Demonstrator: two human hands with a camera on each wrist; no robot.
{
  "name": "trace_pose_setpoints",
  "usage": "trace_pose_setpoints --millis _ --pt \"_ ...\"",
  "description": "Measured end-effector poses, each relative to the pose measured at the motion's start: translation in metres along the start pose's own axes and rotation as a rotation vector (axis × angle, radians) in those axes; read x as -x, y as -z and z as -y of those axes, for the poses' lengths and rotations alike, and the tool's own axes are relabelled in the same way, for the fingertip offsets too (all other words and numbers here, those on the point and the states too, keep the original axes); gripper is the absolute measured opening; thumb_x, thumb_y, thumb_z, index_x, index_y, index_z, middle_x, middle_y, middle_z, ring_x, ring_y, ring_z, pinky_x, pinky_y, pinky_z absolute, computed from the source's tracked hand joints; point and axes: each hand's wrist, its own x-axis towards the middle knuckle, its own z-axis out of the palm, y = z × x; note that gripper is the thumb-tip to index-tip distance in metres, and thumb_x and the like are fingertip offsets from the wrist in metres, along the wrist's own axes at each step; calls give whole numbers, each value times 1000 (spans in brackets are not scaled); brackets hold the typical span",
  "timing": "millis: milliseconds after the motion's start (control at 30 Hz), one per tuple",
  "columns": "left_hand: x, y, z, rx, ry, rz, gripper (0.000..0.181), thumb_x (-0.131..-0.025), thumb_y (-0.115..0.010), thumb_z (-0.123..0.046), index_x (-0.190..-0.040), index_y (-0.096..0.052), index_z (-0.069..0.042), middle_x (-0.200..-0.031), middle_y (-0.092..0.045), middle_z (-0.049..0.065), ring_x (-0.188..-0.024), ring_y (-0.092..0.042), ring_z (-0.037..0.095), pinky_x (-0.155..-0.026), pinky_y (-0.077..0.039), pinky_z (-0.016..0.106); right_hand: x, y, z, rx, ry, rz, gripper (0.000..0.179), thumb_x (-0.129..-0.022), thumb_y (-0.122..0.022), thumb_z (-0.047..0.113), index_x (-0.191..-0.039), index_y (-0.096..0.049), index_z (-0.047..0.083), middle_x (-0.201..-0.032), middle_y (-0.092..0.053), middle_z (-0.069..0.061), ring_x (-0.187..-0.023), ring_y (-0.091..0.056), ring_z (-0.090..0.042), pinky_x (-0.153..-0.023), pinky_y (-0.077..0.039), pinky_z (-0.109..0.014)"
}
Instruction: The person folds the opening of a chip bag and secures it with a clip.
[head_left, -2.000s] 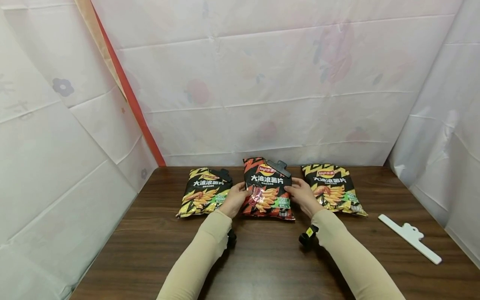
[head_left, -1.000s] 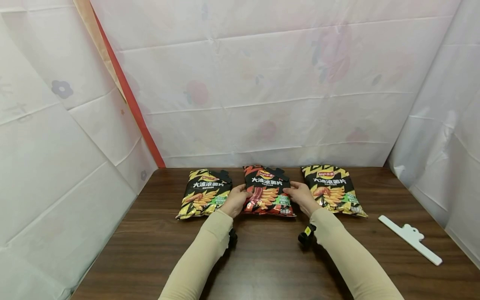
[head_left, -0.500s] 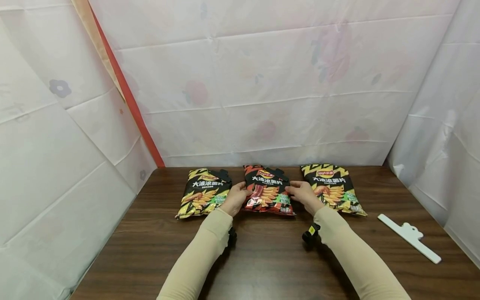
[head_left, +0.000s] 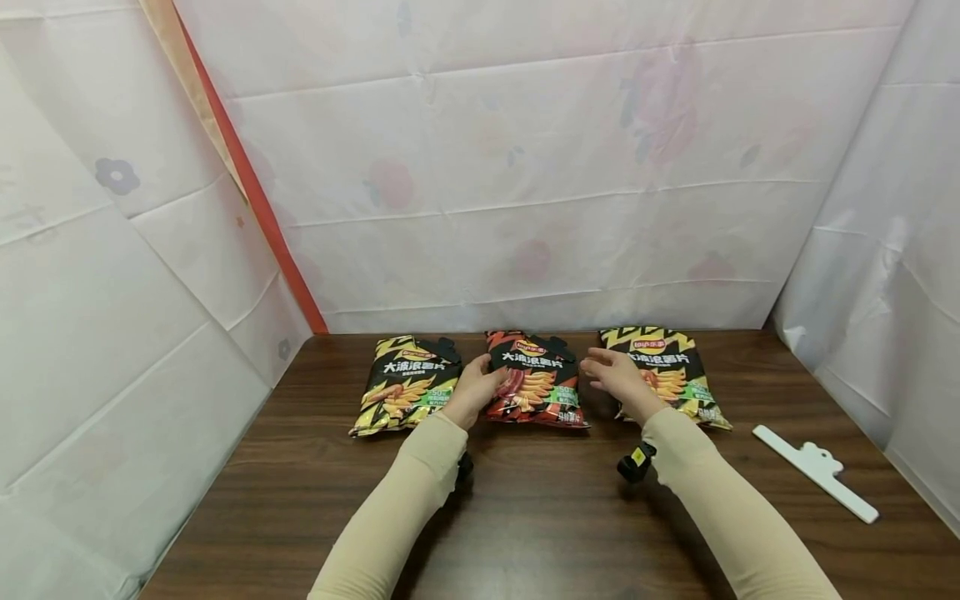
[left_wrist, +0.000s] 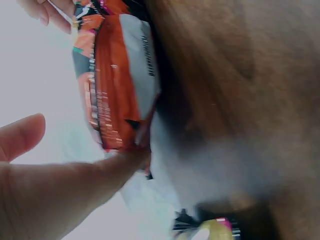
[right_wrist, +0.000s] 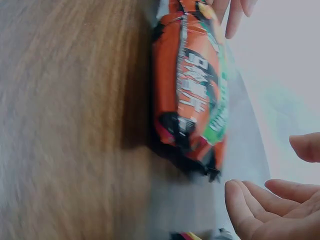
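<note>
A red and black bag of potato chips (head_left: 532,387) lies in the middle at the back of the table, a black clip (head_left: 551,347) on its top right corner. My left hand (head_left: 474,387) is at its left edge; in the left wrist view the thumb (left_wrist: 22,135) stands off the bag while the straight fingers reach its side. My right hand (head_left: 618,379) is apart from the red bag, with nothing between thumb and fingers (right_wrist: 250,205). It overlaps a yellow and black chip bag (head_left: 678,383) on the right in the head view.
Left of the red bag lies another yellow and black chip bag (head_left: 405,387) with a black clip (head_left: 440,350) at its top. A white clip (head_left: 817,471) lies on the wooden table (head_left: 540,533) at right. A patterned white sheet (head_left: 525,183) hangs behind.
The red bag was tilted up between both hands, then lowered flat onto the table. Both hands have since loosened, and the right has moved away to the right.
</note>
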Motion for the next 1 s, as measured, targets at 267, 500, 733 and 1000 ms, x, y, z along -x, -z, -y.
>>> trace_pose_setpoints --millis 267,500,733,1000 --pt "10 -15 -16 -134 -141 -49 62 -97 -55 -16 -153 -31 -4 -151 -39 25 -130 -47 39 -107 -40 52 19 26 10 24 44 1 62 -106 -44 28 -157 -17 6 -155 -31 -26 -141 -36 -42 -110 -39 -51" --pt "17 -34 -20 -191 -246 -24 60 -99 -56 -19 -153 -33 -11 -156 -37 14 -135 -45 34 -103 -42 51 37 51 13 82 119 -42 60 -105 -46 32 -157 -24 10 -152 -38 -25 -134 -43 -43 -93 -53 -45" --pt "22 -57 -18 -56 -280 74 60 -99 -59 -21 -152 -34 -12 -156 -36 13 -137 -44 36 -104 -45 49 45 75 5 183 144 -103 61 -105 -44 38 -155 -28 6 -150 -39 -27 -133 -45 -44 -104 -45 -52" --pt "22 -78 -22 -10 -247 152 66 -98 -60 -29 -155 -31 -13 -157 -35 13 -142 -37 37 -112 -37 48 49 103 -10 131 105 -181 67 -105 -41 41 -156 -21 4 -155 -30 -29 -139 -35 -45 -107 -39 -56"
